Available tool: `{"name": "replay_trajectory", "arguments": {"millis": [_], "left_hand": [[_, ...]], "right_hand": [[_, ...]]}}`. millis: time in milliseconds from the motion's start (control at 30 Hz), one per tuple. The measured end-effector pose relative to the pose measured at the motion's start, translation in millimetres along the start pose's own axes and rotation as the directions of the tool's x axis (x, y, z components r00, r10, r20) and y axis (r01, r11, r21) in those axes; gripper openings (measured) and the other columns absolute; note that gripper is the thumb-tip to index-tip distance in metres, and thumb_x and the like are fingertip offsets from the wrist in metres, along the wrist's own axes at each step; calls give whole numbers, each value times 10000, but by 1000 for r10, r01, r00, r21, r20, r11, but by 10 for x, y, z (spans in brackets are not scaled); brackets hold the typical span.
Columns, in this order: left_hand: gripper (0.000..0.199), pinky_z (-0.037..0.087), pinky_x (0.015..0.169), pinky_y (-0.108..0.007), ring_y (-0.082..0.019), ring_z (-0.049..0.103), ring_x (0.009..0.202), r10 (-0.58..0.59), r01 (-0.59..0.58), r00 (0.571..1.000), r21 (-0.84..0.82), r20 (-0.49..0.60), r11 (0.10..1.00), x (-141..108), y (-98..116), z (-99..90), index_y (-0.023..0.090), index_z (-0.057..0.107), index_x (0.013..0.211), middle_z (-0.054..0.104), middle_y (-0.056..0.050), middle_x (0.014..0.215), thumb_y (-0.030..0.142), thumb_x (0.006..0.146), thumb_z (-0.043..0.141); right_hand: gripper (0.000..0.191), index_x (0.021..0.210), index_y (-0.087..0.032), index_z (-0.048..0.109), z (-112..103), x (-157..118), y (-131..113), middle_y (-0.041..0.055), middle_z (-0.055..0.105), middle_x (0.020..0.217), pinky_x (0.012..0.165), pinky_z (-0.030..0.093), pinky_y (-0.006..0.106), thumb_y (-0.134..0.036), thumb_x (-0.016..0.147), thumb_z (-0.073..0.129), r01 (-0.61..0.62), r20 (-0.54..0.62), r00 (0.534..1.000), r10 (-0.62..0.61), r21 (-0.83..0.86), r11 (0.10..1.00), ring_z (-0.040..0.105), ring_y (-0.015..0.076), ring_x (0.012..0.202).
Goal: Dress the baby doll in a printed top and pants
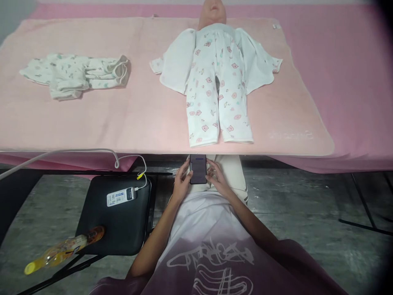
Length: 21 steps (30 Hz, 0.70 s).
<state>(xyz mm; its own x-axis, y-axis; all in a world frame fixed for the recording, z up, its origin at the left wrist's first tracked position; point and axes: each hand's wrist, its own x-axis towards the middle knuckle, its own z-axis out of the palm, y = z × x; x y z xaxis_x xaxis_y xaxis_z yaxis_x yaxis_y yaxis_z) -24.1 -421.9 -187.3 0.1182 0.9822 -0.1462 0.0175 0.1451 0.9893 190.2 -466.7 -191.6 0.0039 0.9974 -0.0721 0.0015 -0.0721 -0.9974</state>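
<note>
A dark phone [198,169] is held upright over my lap, just below the table's front edge. My left hand [183,180] grips its left side, and my right hand [217,177] grips its right side, thumbs near the lower part of the screen. Beyond them on the pink mat [138,119] lies a doll [213,14], its head partly cut off by the top of the view. White patterned baby trousers [204,98] lie over the doll, with white sleeved cloth [178,61] spread out to both sides.
Folded patterned baby clothes [70,76] lie at the mat's left. A black stool [123,225] at lower left bears a white device [121,196] on a cable [92,150] and a yellow-capped bottle [64,250]. Thin black legs [364,200] stand at right.
</note>
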Motion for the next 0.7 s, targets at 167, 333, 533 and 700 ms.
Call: {"name": "replay_trajectory", "arguments": {"millis": [167, 333, 533, 700], "left_hand": [[653, 367, 1402, -556, -344, 532, 1616, 7, -7, 1000, 7, 3, 1000, -3, 4, -3, 284, 703, 1543, 598, -122, 1696, 589, 976, 810], [658, 372, 1396, -562, -345, 539, 1610, 1, -1, 1000, 3, -6, 1000, -3, 34, 10, 279, 709, 1532, 603, -131, 1690, 606, 971, 810], [660, 380, 1393, -548, -338, 552, 1602, 14, -14, 1000, 4, -2, 1000, 0, 59, 12, 273, 721, 1517, 620, -135, 1674, 613, 959, 819], [684, 359, 1403, -546, -338, 545, 1606, 14, -14, 1000, 29, -7, 999, -5, 53, 16, 271, 713, 1526, 609, -135, 1683, 624, 951, 825]], "right_hand": [[760, 1716, -375, 460, -4, -4, 23, 110, 463, 1625, 1004, 611, 409, -436, 1013, 742, 2, 12, 1000, -2, -23, 1000, 580, 238, 1209], [819, 1724, -358, 444, -3, 0, 43, 119, 452, 1632, 1038, 592, 420, -409, 973, 768, 6, 12, 1000, -6, -45, 999, 582, 240, 1215], [692, 1696, -354, 502, -28, 6, -29, 93, 493, 1617, 1082, 560, 416, -396, 1023, 657, -36, 9, 999, 35, 25, 999, 582, 238, 1226], [689, 1691, -348, 511, -26, 9, -57, 92, 498, 1618, 1094, 554, 416, -408, 1021, 657, -49, 5, 999, 49, 31, 998, 581, 240, 1227]]}}
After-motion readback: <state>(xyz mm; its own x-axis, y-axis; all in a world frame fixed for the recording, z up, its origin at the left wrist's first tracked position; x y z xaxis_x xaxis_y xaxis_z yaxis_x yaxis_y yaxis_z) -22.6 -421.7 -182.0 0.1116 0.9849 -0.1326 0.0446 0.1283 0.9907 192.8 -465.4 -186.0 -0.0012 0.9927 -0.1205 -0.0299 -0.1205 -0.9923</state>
